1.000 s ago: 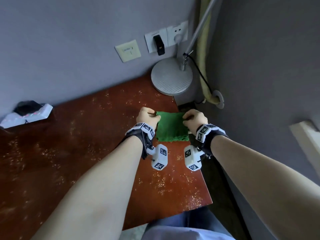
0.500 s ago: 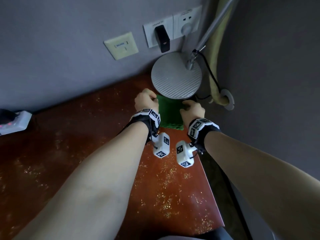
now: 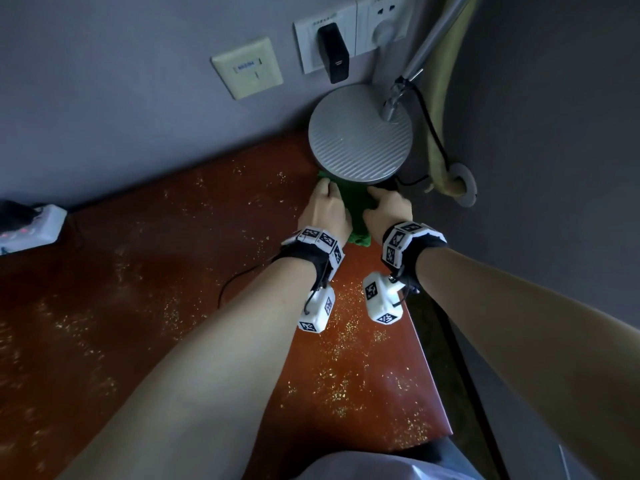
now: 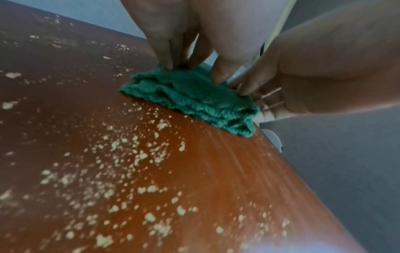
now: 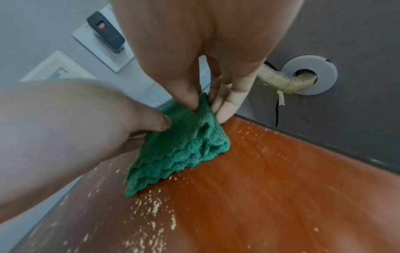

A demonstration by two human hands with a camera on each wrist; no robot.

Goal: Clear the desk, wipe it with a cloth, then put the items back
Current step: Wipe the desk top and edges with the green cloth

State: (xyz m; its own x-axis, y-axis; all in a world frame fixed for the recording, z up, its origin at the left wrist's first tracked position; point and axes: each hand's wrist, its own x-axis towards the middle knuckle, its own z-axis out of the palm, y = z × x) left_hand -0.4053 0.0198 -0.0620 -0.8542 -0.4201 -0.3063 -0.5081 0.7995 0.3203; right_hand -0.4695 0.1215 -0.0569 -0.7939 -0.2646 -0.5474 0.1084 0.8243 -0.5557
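Note:
A folded green cloth (image 3: 353, 209) (image 4: 190, 95) (image 5: 181, 145) lies on the red-brown desk (image 3: 173, 271) at its far right corner, with its far edge against the round silver lamp base (image 3: 360, 133). My left hand (image 3: 325, 183) (image 4: 194, 68) holds the cloth's left side, thumb on top. My right hand (image 3: 372, 192) (image 5: 205, 104) pinches the right far corner between thumb and fingers. The cloth is bunched narrow between the two hands. Pale crumbs (image 3: 346, 323) (image 4: 138, 157) are strewn over the desk behind the cloth.
The lamp's pole rises along the corner wall. Wall sockets with a black charger (image 3: 334, 53) sit above the base. A taped hose (image 3: 446, 168) enters a wall ring to the right. A white power strip (image 3: 31, 226) lies far left. The desk's right edge (image 3: 426, 358) drops off beside my right wrist.
Both hands have slid the cloth away from me across the desk until it met the lamp base. The cloth has been squeezed narrower between them.

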